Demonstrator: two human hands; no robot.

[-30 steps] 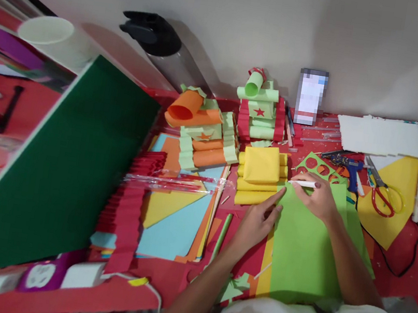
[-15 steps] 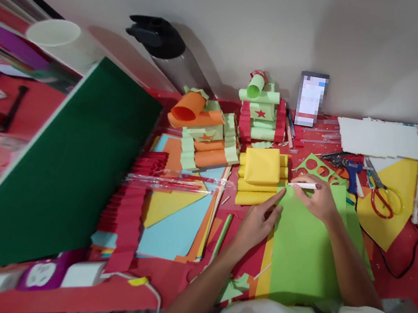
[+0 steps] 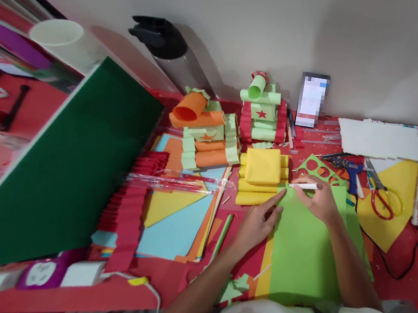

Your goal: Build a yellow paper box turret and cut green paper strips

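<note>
My right hand (image 3: 318, 199) is closed on a white pen (image 3: 309, 186), its tip over the upper left corner of a light green paper sheet (image 3: 307, 249). My left hand (image 3: 260, 219) rests at that sheet's left edge. Its index finger is stretched out to the corner close to the pen tip, and the thumb is apart. A block of yellow paper rolls with a wrapped yellow piece on top (image 3: 263, 166) stands just beyond my left hand. Another green sheet with round holes cut out (image 3: 315, 167) lies beyond my right hand.
An orange and green paper figure (image 3: 205, 151) and a green and red one (image 3: 261, 114) stand near the wall. A phone (image 3: 311, 101) leans there. Scissors (image 3: 383, 201) and a blue glue gun (image 3: 353, 175) lie at right. A dark green board (image 3: 69, 172) slants at left.
</note>
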